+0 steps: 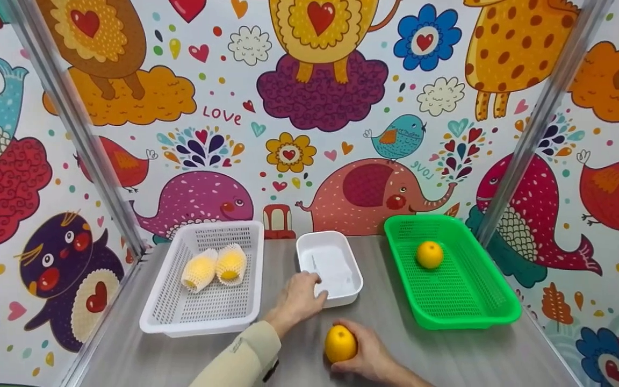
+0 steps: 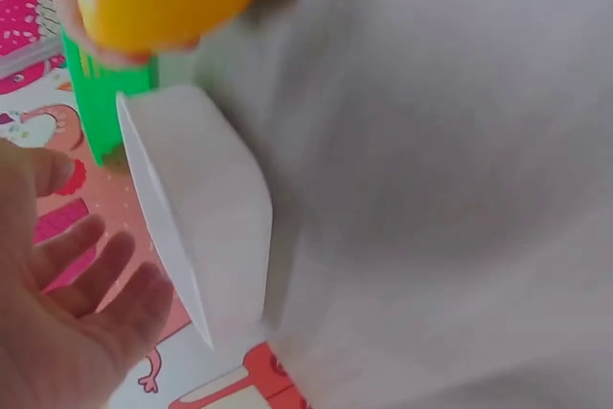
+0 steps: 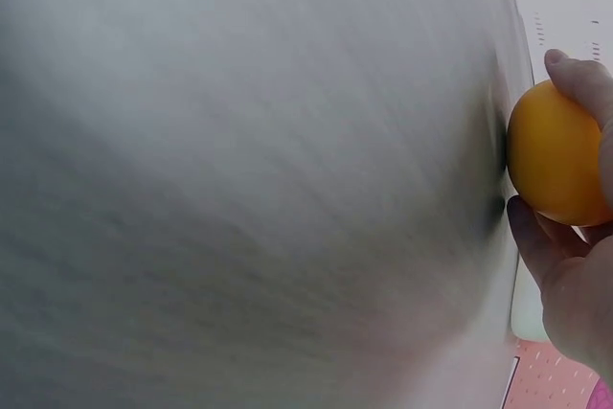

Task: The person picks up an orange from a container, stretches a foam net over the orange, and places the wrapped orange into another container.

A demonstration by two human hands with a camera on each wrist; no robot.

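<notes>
A bare yellow-orange fruit [image 1: 340, 344] is gripped by my right hand [image 1: 368, 352] near the table's front; the right wrist view shows the thumb and fingers round the fruit [image 3: 557, 155]. My left hand [image 1: 300, 298] hovers at the near left edge of the small white tray [image 1: 358, 285], fingers loosely bent and holding nothing. In the left wrist view the left hand [image 2: 81, 304] is beside the white tray [image 2: 215, 208]. Whether it touches the rim I cannot tell.
On the left, a white basket [image 1: 151, 317] holds two fruits [image 1: 200, 270] in foam nets. On the right stands a green basket [image 1: 449, 322] with one bare orange fruit [image 1: 429, 254]. Behind the grey table [image 1: 288, 371] rises a wall with cartoon animals.
</notes>
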